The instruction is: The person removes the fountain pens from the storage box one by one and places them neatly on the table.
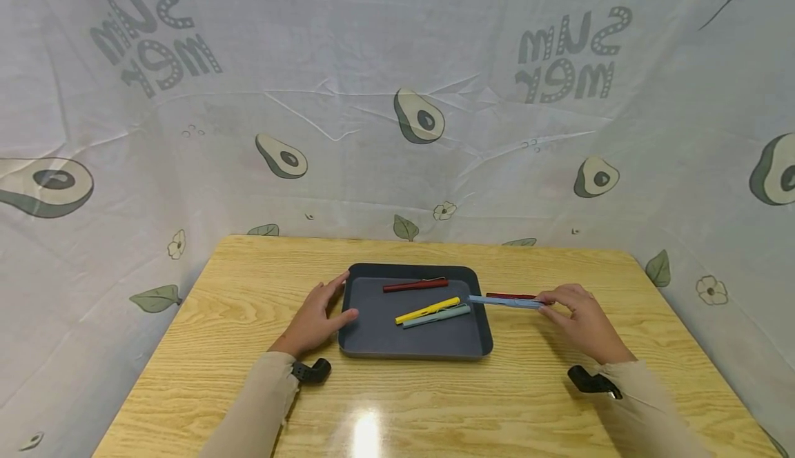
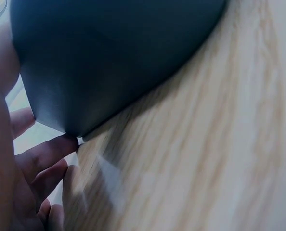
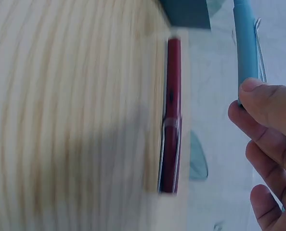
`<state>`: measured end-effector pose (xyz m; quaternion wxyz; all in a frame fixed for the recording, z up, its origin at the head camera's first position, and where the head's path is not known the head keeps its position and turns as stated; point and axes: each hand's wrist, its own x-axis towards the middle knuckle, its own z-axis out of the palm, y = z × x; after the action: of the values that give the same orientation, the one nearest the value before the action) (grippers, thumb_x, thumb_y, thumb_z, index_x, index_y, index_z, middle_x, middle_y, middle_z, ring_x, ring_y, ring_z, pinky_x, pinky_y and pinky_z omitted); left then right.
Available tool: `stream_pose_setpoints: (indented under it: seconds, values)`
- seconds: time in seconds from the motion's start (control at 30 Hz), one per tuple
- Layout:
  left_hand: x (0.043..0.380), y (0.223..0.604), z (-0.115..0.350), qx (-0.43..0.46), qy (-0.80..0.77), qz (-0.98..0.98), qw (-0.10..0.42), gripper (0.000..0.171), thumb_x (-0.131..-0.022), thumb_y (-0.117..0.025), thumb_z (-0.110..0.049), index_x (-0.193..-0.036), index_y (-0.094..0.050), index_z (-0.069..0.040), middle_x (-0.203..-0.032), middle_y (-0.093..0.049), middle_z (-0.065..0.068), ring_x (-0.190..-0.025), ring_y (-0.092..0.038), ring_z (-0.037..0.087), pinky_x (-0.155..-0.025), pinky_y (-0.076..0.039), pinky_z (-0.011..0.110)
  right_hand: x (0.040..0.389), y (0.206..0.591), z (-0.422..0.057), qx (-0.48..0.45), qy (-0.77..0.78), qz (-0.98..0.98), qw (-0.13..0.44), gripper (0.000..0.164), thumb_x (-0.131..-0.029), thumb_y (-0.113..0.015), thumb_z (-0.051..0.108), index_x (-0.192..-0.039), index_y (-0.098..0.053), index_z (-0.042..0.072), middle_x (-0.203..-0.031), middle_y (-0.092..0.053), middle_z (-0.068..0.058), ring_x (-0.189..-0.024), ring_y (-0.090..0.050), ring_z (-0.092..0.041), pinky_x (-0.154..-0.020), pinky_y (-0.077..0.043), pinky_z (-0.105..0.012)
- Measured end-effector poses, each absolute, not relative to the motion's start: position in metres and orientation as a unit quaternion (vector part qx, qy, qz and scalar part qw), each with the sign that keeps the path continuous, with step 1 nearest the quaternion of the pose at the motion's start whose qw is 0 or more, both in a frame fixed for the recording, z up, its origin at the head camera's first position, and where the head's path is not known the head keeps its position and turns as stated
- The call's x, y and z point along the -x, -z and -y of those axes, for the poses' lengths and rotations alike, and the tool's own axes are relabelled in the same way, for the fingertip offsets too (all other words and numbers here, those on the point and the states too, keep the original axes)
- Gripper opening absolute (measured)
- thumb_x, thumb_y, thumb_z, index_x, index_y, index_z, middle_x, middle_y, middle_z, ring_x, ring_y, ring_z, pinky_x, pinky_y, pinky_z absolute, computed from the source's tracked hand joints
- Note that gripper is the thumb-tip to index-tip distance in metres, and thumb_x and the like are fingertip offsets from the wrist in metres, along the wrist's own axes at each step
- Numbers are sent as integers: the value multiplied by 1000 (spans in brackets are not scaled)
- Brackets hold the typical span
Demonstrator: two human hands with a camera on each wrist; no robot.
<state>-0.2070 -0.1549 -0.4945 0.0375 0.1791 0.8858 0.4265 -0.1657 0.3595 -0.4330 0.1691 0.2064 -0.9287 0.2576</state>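
Note:
My right hand [image 1: 577,320] pinches one end of a light blue pen [image 1: 506,302] between thumb and fingers. Its other end overlaps the right rim of a dark grey tray [image 1: 373,334] in the head view. In the right wrist view, the clip of the blue pen [image 3: 247,48] shows just past my thumb. At the tray's left side, my left hand [image 1: 315,321] holds the wall, thumb over the rim and fingers outside. Inside the tray lie a dark red pen [image 1: 406,286], a yellow pen [image 1: 427,311] and a grey-green pen [image 1: 437,316].
Another dark red pen [image 3: 173,96] lies on the wooden table [image 1: 410,403], to the right of the tray and behind the blue pen in the head view. A pale curtain [image 1: 348,203] printed with avocados hangs behind the table and along its sides.

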Motion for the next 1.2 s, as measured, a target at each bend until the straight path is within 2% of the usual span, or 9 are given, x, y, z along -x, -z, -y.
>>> stream_pose_setpoints:
  seconds: [0.23,0.3,0.43,0.53,0.7,0.87,1.2]
  values:
    - [207,496,156,-174,-426,-887,39,84,-96,-70,-52,-165,-29,-27,-160,-44,13,-157,-18,41,-126,-12,63,156,438,-383,-152,-244,945,154,18,-91,-78,2,-107,-78,9,-107,-72,-10,-103,-57,-27,-82,-50,-37]
    - [207,496,156,-176,-425,-887,37,84,-96,-70,-52,-165,-29,-27,-160,-45,13,-156,-20,41,-126,-12,62,155,441,-385,-142,-246,949,136,17,-92,-76,1,-107,-78,6,-108,-72,-14,-103,-58,-31,-84,-52,-41]
    - [208,496,156,-179,-426,-886,34,84,-96,-70,-52,-165,-29,-27,-160,-45,13,-156,-23,39,-127,-12,61,157,444,-388,-130,-243,956,101,15,-92,-75,0,-106,-78,3,-109,-73,-18,-103,-60,-39,-85,-52,-58]
    - [208,496,157,-182,-427,-885,32,85,-96,-71,-52,-165,-29,-28,-160,-45,13,-155,-25,38,-127,-11,60,159,445,-388,-124,-238,960,81,14,-93,-74,1,-106,-78,3,-109,-73,-18,-104,-62,-42,-86,-51,-62]
    - [209,500,157,-187,-423,-886,26,84,-96,-70,-52,-165,-29,-28,-160,-45,12,-154,-30,35,-128,-11,58,161,445,-390,-118,-235,964,46,12,-94,-73,2,-105,-77,5,-107,-73,-17,-104,-62,-44,-87,-51,-63]
    - [208,500,157,-183,-425,-886,33,84,-96,-70,-53,-165,-29,-29,-160,-45,12,-155,-27,36,-128,-11,58,164,446,-391,-114,-230,966,28,9,-93,-74,3,-101,-77,7,-101,-73,-11,-99,-64,-39,-84,-52,-60]
    - [208,498,156,-175,-428,-886,36,85,-95,-70,-55,-165,-29,-29,-160,-45,12,-156,-22,39,-127,-13,61,169,450,-392,-73,-250,965,12,10,-95,-73,5,-104,-74,0,-100,-70,-13,-90,-70,-33,-76,-60,-50]
